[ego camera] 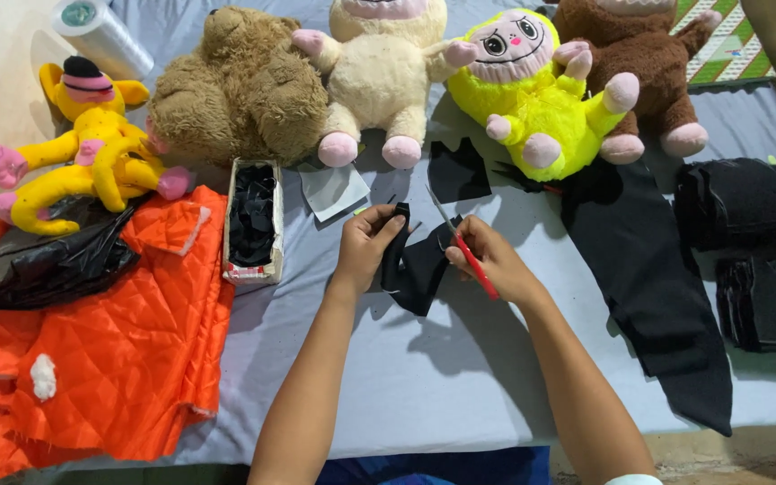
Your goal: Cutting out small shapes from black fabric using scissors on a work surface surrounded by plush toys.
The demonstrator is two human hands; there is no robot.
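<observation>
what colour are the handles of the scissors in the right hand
Red, seen in the head view: the scissors sit in the right hand.

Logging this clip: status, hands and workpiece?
Left hand pinching black fabric piece. Right hand gripping red-handled scissors, blades at the cloth. Small white box of black scraps left, clear of hands.

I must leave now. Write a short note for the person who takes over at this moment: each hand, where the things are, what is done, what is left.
Left hand: grip on the black fabric piece, held up over the grey sheet.
Right hand: holds red-handled scissors, blades at the fabric's upper edge.
Nearby: box of black pieces at left, long black cloth strip at right.
Done: cut pieces lie in the box.
Left: the piece in hand looks not yet cut through.
</observation>
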